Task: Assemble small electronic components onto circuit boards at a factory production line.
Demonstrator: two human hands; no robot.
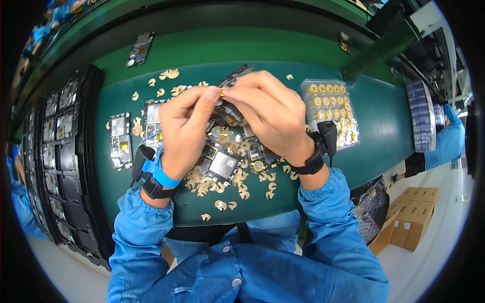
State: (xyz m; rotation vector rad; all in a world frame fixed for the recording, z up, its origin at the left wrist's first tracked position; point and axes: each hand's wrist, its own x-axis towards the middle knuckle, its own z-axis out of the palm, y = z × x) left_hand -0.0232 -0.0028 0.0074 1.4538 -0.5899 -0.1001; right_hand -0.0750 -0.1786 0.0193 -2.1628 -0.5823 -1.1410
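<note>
My left hand (184,123) and my right hand (270,111) meet above the middle of the bench, both closed. Their fingertips pinch a small yellow piece (221,93); its exact shape is mostly covered by the fingers. Just behind and below the fingers, a dark circuit board (233,77) slants, partly hidden by my right hand. Under the hands lies a heap of circuit boards (221,164), with many cream-coloured, notched ring-shaped pieces (204,184) scattered over and around it. Bands with dark modules circle both wrists, plus a blue strap on the left.
A clear plastic tray (331,83) of yellow-and-white round parts stands right of my hands. More boards (120,140) lie at left, beside stacked black trays (68,156). A green post (381,50) rises at back right. Cardboard boxes (411,217) and another person's blue sleeve (447,144) show at right.
</note>
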